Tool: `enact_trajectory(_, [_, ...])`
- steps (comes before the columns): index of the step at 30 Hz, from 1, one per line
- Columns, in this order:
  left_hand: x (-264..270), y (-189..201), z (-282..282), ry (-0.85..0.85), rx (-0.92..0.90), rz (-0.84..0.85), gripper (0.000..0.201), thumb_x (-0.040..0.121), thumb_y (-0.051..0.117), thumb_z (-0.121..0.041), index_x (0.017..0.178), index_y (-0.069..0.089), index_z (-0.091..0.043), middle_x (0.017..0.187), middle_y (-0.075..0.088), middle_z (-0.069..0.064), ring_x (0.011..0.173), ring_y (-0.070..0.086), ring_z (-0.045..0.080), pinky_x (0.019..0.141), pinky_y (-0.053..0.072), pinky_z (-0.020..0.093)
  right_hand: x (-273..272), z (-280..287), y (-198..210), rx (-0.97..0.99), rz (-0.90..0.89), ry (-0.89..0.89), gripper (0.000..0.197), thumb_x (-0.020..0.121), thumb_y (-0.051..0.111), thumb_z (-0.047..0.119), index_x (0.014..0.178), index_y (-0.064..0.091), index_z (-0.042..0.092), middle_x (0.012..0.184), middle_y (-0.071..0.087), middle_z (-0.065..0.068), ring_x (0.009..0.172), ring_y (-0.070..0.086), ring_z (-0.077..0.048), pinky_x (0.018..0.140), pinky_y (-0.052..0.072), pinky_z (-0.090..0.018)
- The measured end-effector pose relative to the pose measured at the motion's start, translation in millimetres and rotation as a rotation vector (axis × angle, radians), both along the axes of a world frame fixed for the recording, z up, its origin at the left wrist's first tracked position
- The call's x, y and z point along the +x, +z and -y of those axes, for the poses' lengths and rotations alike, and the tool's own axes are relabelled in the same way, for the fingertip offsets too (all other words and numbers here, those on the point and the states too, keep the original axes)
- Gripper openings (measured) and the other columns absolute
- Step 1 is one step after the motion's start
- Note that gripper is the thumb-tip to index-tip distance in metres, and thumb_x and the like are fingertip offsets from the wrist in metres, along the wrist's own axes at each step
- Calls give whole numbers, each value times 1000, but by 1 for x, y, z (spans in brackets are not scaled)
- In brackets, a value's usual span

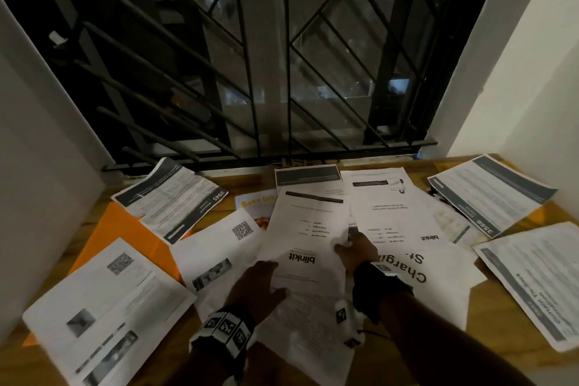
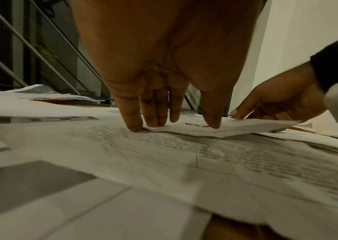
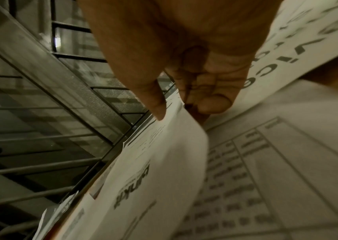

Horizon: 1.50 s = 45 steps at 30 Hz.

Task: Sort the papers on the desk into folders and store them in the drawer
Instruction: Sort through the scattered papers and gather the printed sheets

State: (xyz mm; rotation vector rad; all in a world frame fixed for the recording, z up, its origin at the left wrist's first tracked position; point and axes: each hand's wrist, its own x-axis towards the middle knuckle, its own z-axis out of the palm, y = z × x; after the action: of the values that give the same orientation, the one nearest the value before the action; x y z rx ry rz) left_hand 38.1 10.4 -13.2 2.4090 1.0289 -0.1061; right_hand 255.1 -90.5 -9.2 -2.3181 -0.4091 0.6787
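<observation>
Many printed papers lie scattered over a wooden desk (image 1: 532, 219). A white sheet headed "blinkit" (image 1: 300, 229) lies on top in the middle. My right hand (image 1: 351, 247) pinches its right edge, thumb on top and fingers curled beneath, and the edge is lifted (image 3: 154, 162). My left hand (image 1: 260, 279) touches the sheet's near left corner with straight fingers (image 2: 135, 126), the thumb resting on the paper (image 2: 236, 128). An orange folder (image 1: 125, 229) lies at the left, partly under papers. No drawer is in view.
A second "blinkit" sheet (image 1: 391, 213) and a large-print "Charging" sheet (image 1: 438, 279) lie to the right. A dense text sheet (image 1: 307, 332) lies under my hands. A barred window (image 1: 250, 72) rises behind the desk, with white walls (image 1: 47, 197) on both sides.
</observation>
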Motion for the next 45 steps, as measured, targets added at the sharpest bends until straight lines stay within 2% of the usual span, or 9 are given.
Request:
enact_trajectory(7, [-14,4,-16,-151,-24,-11,69,95,52,-50,154,20,-34,161,22,-8,147,25,14,120,23,35,-4,-7,-1,77,-82,-56,22,82,67,16,104,71,12,107,71,-13,98,67,-34,75,55,-34])
enact_trajectory(12, [-21,15,-29,107,2,390,80,89,62,-49,153,17,-32,159,28,-6,143,33,18,117,33,44,-9,-2,-1,374,-289,-300,9,83,67,4,78,64,10,84,68,-18,72,62,-29,58,50,-34])
enact_trajectory(15, [-20,27,-36,447,-284,424,85,86,56,-65,152,26,-21,152,41,6,135,44,24,112,36,43,-16,-1,7,541,-426,-373,10,88,62,-3,92,68,4,84,69,-18,72,62,-29,60,50,-31])
enact_trajectory(18, [-15,35,-44,589,-717,477,83,68,44,-86,105,61,-13,114,66,12,102,62,26,94,52,40,-24,-5,16,609,-457,-423,8,90,61,-1,91,63,7,80,65,-14,65,58,-25,49,47,-23])
enact_trajectory(27, [10,35,-46,462,-995,752,35,91,64,-2,120,63,-22,110,74,8,99,72,30,78,61,45,-48,-14,31,594,-498,-226,32,87,66,-3,67,48,13,55,57,-8,41,52,-18,59,54,-36])
enact_trajectory(32, [13,31,-78,481,-699,770,35,89,56,4,107,68,-24,108,73,6,103,68,31,82,59,54,-37,-5,35,468,-289,-213,34,86,73,32,66,62,7,69,72,-23,54,61,-29,50,46,-34])
enact_trajectory(37, [19,44,-107,414,-448,687,37,94,51,-2,125,59,-20,125,63,1,117,57,25,102,46,44,-18,-2,56,384,142,-174,29,92,64,33,70,65,15,60,70,-4,49,63,-23,63,57,-42])
enact_trajectory(40, [23,58,-122,363,-383,635,38,98,47,-5,134,53,-16,130,58,5,121,53,25,101,41,38,-10,-16,80,409,469,-13,6,94,60,26,89,64,27,87,71,4,78,66,-18,80,56,-42])
enact_trajectory(45, [29,82,-143,141,-257,575,40,97,47,-7,134,56,-18,129,59,1,120,53,22,106,40,36,4,-57,116,85,712,325,56,90,63,40,142,43,32,148,45,4,138,40,-23,112,29,-52])
